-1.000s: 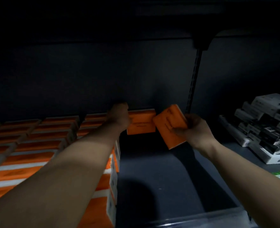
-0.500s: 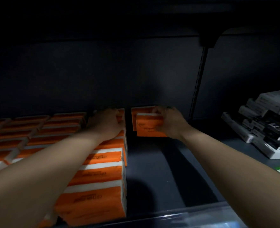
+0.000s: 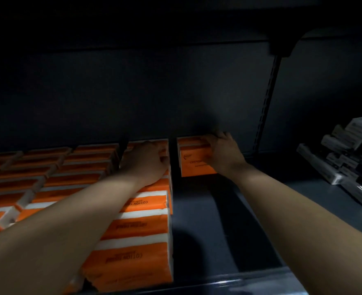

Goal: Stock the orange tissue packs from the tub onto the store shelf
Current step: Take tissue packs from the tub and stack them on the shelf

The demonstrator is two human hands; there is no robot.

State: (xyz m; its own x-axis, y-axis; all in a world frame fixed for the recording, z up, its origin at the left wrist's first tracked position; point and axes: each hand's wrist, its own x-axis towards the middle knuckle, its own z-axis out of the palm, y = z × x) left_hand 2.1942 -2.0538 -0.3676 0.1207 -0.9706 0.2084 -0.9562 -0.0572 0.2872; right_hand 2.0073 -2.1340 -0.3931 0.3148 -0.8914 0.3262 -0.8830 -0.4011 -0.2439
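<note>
- Most of the job looks done: rows of orange tissue packs (image 3: 48, 177) fill the left part of the shelf (image 3: 207, 220) from back to front.
- The left hand (image 3: 146, 160) rests relaxed on the back of the rightmost full row, grasping nothing.
- The right hand (image 3: 222, 152) curls over the top of an upright pack (image 3: 193, 165), which stands against another at the back of a new row.
- In front of these the shelf is bare, so this row remains to be filled.
- Black-and-white boxes (image 3: 350, 162) lie far right; the tub is out of view.
</note>
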